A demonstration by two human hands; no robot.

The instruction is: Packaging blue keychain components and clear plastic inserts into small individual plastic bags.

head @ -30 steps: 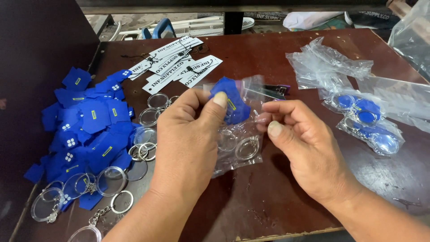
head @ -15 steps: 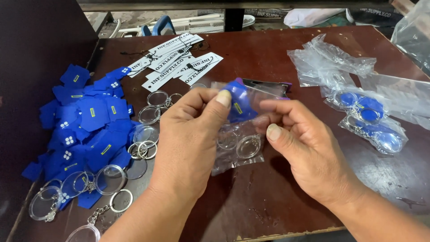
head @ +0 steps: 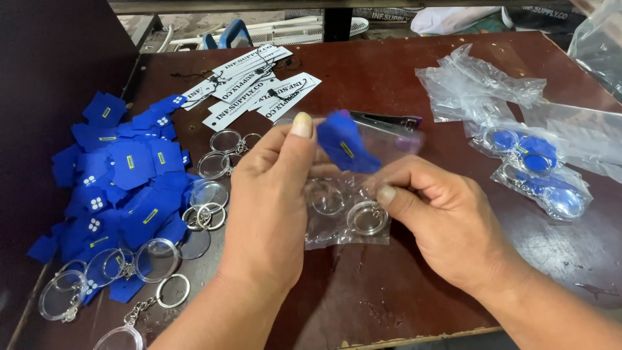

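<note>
My left hand (head: 275, 194) and my right hand (head: 444, 217) both pinch a small clear plastic bag (head: 346, 214) above the dark red table (head: 402, 84). Inside the bag lie a metal key ring (head: 367, 218) and a clear round keychain disc. A blue paper piece (head: 345, 144) sits at the bag's top edge, between my left thumb and my right fingers, slightly blurred.
A heap of blue paper pieces (head: 116, 188) lies at the left, with clear round keychains and rings (head: 207, 194) beside it. White printed tags (head: 259, 87) lie behind. Clear bags with blue keychains (head: 531, 162) sit at the right. A metal clipper (head: 385, 121) lies behind the bag.
The blue piece has shifted a little right and down along the bag's mouth. Both hands stay on the bag with small finger movements.
</note>
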